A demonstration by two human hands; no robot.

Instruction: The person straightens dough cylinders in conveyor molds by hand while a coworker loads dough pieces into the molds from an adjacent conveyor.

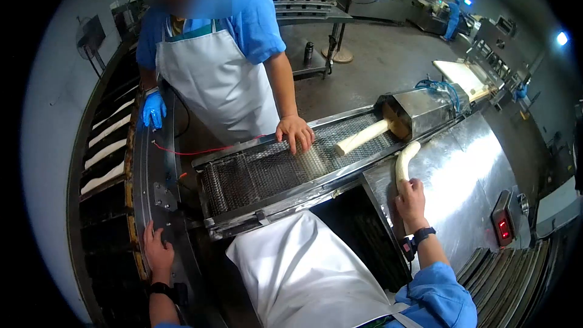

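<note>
My right hand point(411, 204) is on a long pale dough roll point(404, 163) that lies on the steel tabletop point(470, 173); its fingers curl over the roll's middle. My left hand point(158, 250), fingers apart and holding nothing, rests on the metal rail point(144, 176) at the left. Another dough roll point(362, 137) lies on the mesh conveyor point(261, 173), one end inside the metal housing point(425, 109).
Across the conveyor stands a co-worker in a white apron point(212, 79), one bare hand over the mesh and one gloved hand by the rail. Dough strips point(109, 152) lie in dark trays at left. A red digital display point(503, 228) is at right, above stacked trays point(507, 282).
</note>
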